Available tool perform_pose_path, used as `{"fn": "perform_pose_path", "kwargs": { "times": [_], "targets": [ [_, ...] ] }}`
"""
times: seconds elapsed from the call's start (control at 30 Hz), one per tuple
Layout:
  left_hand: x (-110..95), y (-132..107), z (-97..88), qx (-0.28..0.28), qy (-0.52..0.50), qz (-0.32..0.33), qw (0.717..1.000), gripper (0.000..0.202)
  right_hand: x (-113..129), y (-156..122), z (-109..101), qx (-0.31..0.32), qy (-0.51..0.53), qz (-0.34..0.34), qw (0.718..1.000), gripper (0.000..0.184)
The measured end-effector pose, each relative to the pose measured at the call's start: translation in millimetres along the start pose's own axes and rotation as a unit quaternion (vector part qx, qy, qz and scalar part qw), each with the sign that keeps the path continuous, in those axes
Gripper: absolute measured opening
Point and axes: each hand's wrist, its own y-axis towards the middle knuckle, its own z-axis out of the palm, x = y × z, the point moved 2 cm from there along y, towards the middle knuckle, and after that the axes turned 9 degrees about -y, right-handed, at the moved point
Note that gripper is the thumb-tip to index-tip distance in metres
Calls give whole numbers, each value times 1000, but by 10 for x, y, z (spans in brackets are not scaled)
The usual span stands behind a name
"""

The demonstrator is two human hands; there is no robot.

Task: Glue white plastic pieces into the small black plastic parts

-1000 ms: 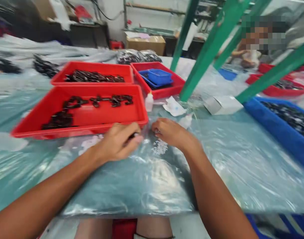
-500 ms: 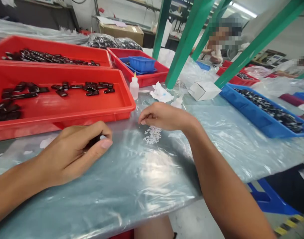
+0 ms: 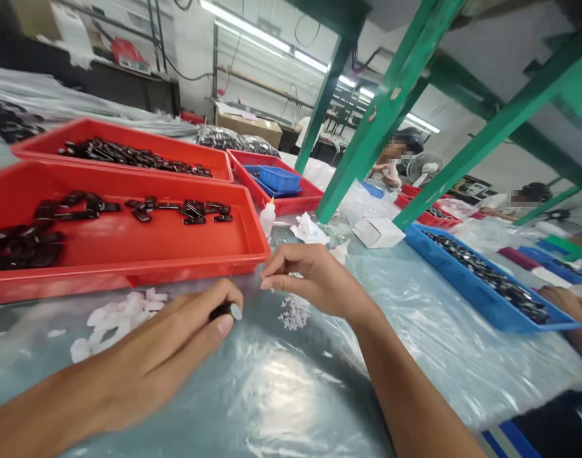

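My left hand rests on the plastic-covered table and pinches a small black part between thumb and forefinger. Just right of it, my right hand hovers with fingertips pinched together above a little heap of tiny white bits; whether it holds one of them I cannot tell. A red tray with several flat black parts lies directly behind both hands. White scraps lie on the table left of my left hand.
A second red tray of black parts and a third holding a blue bin stand behind. A small squeeze bottle, crumpled paper, a white box, a blue tray, green frame legs. Other people work at right.
The view has tilted up and shifted. My left hand moved right toward my right hand, still holding the black part. My right hand rose slightly above the white bits.
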Motion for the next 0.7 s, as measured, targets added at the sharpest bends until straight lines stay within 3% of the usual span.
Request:
{"fn": "perform_pose_path", "kwargs": {
  "times": [0.07,0.2,0.47,0.7],
  "targets": [
    [16,-15,31,30,21,-16,999,16,86,-11,112,-44,82,-19,995,18],
    [27,-18,72,13,5,-66,998,19,160,-23,302,-91,193,-26,977,6],
    [40,-12,85,-13,12,-69,997,18,266,-82,442,-174,104,-35,979,13],
    [61,-49,138,-67,-6,-60,996,10,376,-152,573,-260,-51,-114,958,15]
  ]
}}
